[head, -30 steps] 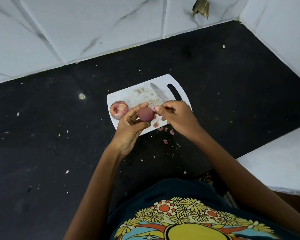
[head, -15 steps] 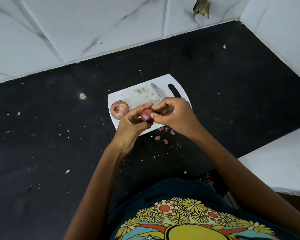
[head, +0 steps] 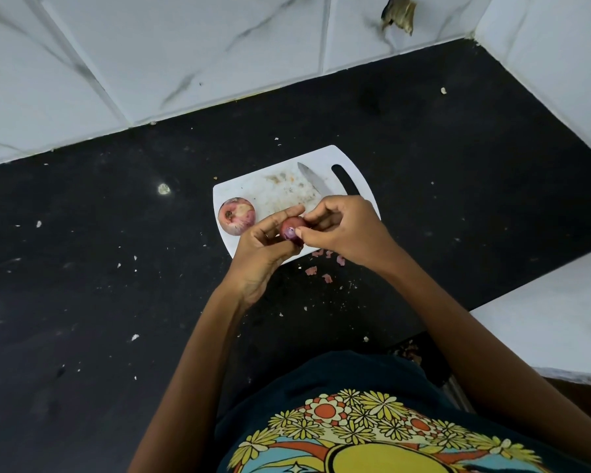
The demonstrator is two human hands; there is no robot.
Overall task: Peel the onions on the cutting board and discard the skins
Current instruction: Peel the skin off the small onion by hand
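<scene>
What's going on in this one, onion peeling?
Yes. A person stands at a black counter peeling a small red onion over a white cutting board. The left hand holds the onion while the right hand picks at its skin. A second, larger onion sits on the board's left end, and a knife lies on the board beyond the hands. Some skin scraps lie on the counter by the board's near edge, not yet discarded.

Countertop (head: 423,172): black stone, speckled with pale crumbs, a round whitish spot (head: 163,189) near its left half. Wall tiles (head: 191,52): white, grey-veined, set along the far edge; a chipped brown hole (head: 398,13) is seen at top right. A second tiled wall (head: 556,59) adjoins at the right edge. White ledge (head: 553,319) at lower right. Light even, soft.
</scene>
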